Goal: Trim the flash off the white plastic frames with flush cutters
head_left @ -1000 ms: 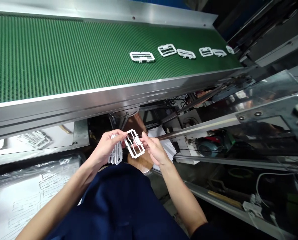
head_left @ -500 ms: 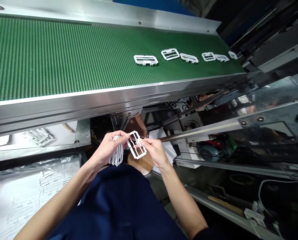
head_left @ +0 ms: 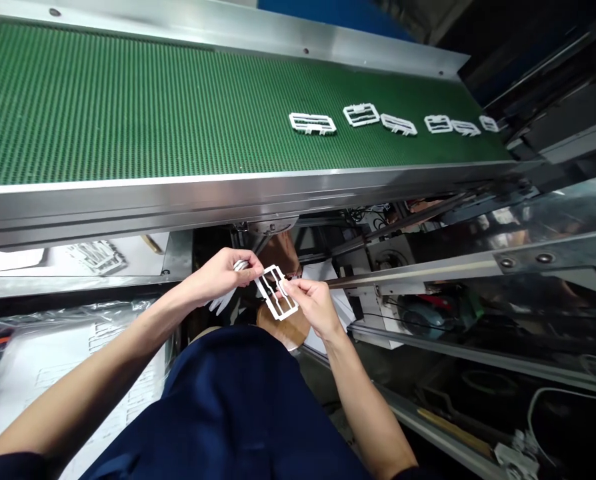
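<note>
In front of my body, my right hand [head_left: 314,303] pinches the side of a white plastic frame [head_left: 278,293] with long slots. The frame's upper left corner touches the fingertips of my left hand [head_left: 231,277]. That hand is closed around a stack of similar white frames [head_left: 223,301], seen edge-on and partly hidden by the fingers. Above both hands, several more white frames [head_left: 313,124] lie spaced along the green conveyor belt [head_left: 143,113].
A metal rail [head_left: 203,200] edges the belt. At left, a pile of white frames [head_left: 97,257] rests on a ledge above a plastic-lined bin [head_left: 103,373] holding layered frames. A round wooden stool seat [head_left: 291,330] stands below my hands. Metal machine bars [head_left: 478,263] run along the right.
My view has shifted left, so the belt and its frames appear further right. My left hand has turned, tilting the stack. The right hand still holds the same frame.
</note>
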A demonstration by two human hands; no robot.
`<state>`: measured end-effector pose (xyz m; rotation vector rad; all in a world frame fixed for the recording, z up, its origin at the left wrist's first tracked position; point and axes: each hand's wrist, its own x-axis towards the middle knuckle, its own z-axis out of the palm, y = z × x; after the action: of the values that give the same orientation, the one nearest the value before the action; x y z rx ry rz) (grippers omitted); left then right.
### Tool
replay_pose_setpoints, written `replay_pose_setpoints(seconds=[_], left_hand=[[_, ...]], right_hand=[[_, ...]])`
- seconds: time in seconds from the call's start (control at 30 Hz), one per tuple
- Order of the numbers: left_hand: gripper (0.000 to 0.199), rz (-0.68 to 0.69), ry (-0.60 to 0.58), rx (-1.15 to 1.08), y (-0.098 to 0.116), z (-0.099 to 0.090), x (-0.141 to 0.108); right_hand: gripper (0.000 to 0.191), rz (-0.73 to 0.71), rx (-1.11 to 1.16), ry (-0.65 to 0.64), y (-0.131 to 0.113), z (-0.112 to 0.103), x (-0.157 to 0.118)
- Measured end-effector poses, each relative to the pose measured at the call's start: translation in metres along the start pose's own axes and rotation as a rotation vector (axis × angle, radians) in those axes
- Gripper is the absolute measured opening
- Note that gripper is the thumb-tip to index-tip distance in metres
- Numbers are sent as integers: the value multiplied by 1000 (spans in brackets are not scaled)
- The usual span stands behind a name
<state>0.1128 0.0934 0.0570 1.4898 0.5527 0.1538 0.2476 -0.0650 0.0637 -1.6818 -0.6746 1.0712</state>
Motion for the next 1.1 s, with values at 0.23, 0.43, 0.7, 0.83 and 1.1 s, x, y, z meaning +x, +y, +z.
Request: replay_pose_setpoints(seconds=[0.23, 0.43, 0.7, 0.83, 1.1], left_hand=[[19, 104, -129, 236, -6, -17, -9], [20, 134, -61, 132, -17, -15, -24], [26, 51, 108, -227, -35, -11, -47], [27, 3, 81, -249, -35, -21, -66], [22, 24, 189, -108, -52, -37, -91]], right_hand=[[29, 15, -133, -137, 5, 1, -1], [30, 39, -167, -205, 9, 12, 0], [29, 30, -83, -327, 7, 30, 8], [31, 35, -102, -369, 8, 39, 14], [33, -2, -263, -528, 4, 65, 26]])
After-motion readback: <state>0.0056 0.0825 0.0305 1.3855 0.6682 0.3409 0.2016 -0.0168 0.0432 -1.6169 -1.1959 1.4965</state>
